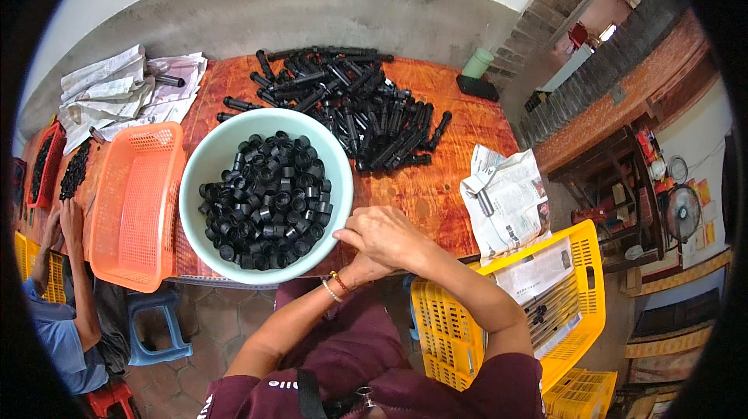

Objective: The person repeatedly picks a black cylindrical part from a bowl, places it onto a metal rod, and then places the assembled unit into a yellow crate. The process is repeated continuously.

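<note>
My right hand (383, 235) is closed, its fingers curled beside the rim of a pale green basin (189, 212). Just below it, at the table edge, my left hand (365, 269), with beaded bracelets on the wrist, meets it. The left fingers are hidden behind the right hand. Whatever lies between the two hands is out of sight. Many short black plastic caps (269, 201) fill the basin. Beyond my hands, a heap of black tubes (374, 119) with ribbed ends covers the back of the table.
An orange mesh basket (100, 224) stands left of the basin, near a co-worker's hands (70, 224). Newspapers lie back left (117, 91) and on the right (510, 201). A yellow crate (448, 333) holding paper and thin rods stands at my right. A green cup (477, 63) is at the back right.
</note>
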Available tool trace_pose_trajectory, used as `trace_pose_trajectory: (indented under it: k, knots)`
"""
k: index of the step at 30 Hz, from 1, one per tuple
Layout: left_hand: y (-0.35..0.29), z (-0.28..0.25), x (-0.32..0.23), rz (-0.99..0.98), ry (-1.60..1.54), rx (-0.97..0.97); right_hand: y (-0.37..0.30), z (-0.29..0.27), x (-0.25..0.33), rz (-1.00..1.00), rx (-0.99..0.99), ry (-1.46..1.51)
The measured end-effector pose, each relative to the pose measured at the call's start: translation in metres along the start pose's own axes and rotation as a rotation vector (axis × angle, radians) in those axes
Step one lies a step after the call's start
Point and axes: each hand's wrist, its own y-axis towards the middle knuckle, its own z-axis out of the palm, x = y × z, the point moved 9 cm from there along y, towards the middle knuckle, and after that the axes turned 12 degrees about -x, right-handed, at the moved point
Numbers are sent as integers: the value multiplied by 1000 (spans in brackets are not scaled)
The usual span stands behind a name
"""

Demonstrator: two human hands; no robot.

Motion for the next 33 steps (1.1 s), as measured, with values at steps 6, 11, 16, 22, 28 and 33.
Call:
trace_pose_trajectory:
  k: [6,11,16,22,28,33]
  knots:
    - [-11,11,2,-15,42,-33,-3,-8,1,-17,-142,10]
    - [-15,11,0,-17,62,-49,-2,-9,4,-28,-168,-22]
    - [-12,10,-5,-2,83,-68,-2,-9,1,-8,-198,8]
    - [11,-21,-58,88,-72,-250,-7,-22,-33,311,-253,553]
    - [21,-40,-66,26,-142,-328,-112,-100,-227,654,-587,-416]
    - [19,-44,-67,42,-188,-319,-182,-76,-315,850,-287,-585]
